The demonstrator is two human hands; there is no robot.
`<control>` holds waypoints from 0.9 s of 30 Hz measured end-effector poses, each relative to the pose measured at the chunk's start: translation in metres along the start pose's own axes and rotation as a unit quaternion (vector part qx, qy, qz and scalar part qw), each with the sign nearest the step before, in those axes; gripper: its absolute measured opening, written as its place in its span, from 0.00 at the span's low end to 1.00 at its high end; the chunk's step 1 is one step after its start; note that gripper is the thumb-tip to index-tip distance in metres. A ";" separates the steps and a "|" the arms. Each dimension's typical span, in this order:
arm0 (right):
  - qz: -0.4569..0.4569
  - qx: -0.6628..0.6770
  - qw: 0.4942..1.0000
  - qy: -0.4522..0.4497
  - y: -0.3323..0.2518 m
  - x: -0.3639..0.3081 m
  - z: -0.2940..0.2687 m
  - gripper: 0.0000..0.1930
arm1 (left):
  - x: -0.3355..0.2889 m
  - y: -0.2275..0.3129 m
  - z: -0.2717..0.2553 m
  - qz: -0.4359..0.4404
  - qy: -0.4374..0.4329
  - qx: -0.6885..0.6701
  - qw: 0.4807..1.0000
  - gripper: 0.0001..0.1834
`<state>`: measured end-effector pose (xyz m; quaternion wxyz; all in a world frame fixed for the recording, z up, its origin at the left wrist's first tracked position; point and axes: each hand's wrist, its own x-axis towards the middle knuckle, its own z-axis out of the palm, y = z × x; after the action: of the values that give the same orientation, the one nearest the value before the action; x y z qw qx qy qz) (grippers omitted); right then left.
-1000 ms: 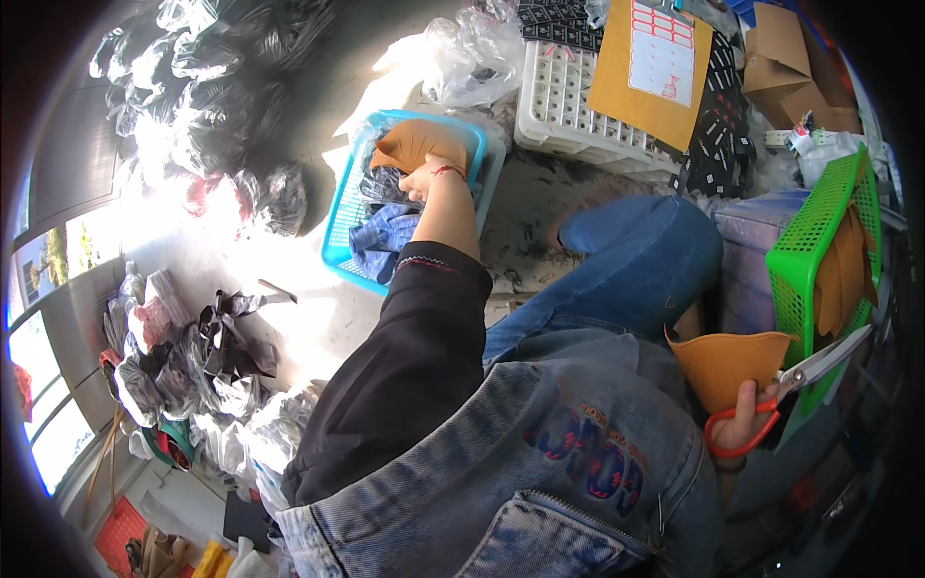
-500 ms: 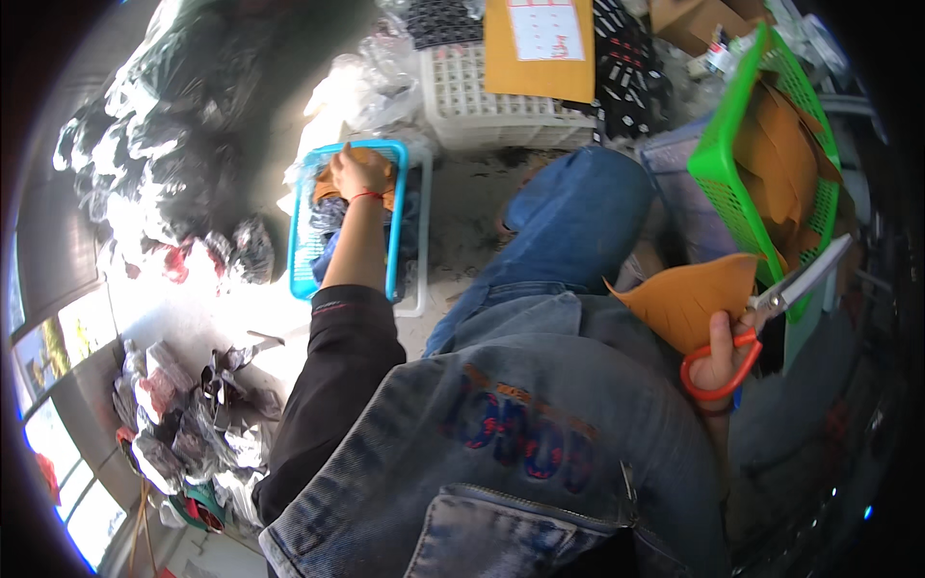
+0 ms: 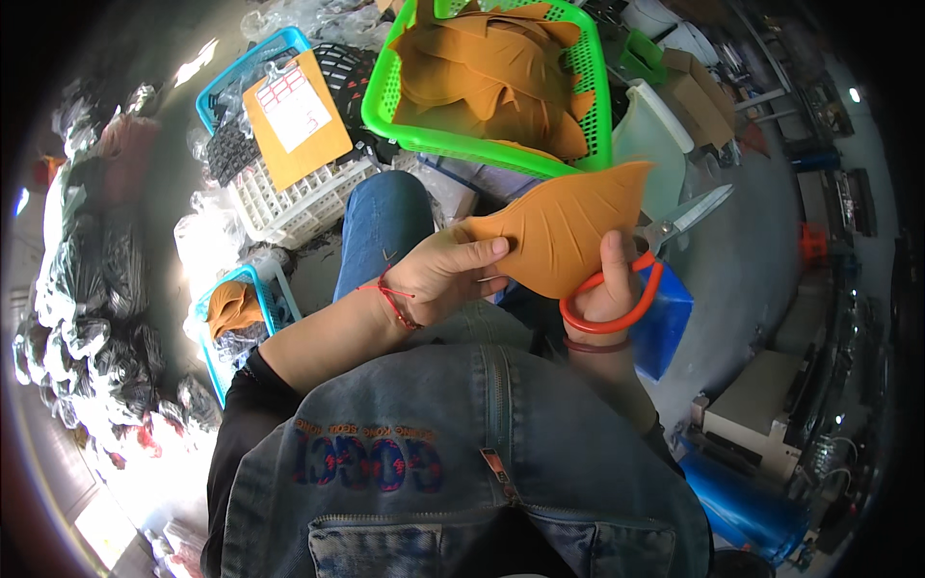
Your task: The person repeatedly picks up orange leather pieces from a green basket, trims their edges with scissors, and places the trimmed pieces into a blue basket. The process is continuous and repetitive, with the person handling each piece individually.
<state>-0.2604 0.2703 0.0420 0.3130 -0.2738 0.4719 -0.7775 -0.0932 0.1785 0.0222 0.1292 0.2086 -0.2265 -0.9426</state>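
A tan-orange, leaf-shaped sheet piece [image 3: 568,227] with curved creases and a pointed tip is held up in front of my chest. My left hand [image 3: 445,273] pinches its left edge between thumb and fingers. At its lower right side, my right hand [image 3: 611,287] has its fingers through the red-orange handles of a pair of scissors [image 3: 686,216]; the thumb rests against the piece. The metal blades point up and right, away from the piece. Just beyond stands a bright green basket [image 3: 599,87] heaped with similar tan-orange pieces [image 3: 487,72].
At the left sits a small blue basket [image 3: 218,371] with tan-orange and dark pieces inside. A white crate [image 3: 275,207] carries an orange clipboard [image 3: 332,144] with paper. Bagged bundles [image 3: 106,260] line the far left; a blue bin [image 3: 670,332] stands beside my right hand.
My left hand has left the small blue basket and come across to grip the leaf-shaped piece beside my right hand. The view has swung to the right.
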 end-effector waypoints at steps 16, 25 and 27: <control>0.013 0.034 0.965 -0.259 -0.044 0.020 -0.017 0.22 | 0.029 0.083 0.092 0.218 -0.138 0.478 0.840 0.13; -0.022 -0.001 0.974 -0.225 -0.042 0.022 -0.012 0.27 | 0.019 0.053 0.074 0.331 -0.067 0.414 0.845 0.16; 0.055 0.037 0.968 -0.242 -0.037 0.020 -0.021 0.33 | 0.015 0.060 0.071 0.382 -0.082 0.390 0.834 0.16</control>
<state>-0.2969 0.2801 0.0694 0.4702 -0.4160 0.3673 -0.6863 -0.1299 0.1477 0.1040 0.3682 0.0605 -0.6469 -0.6650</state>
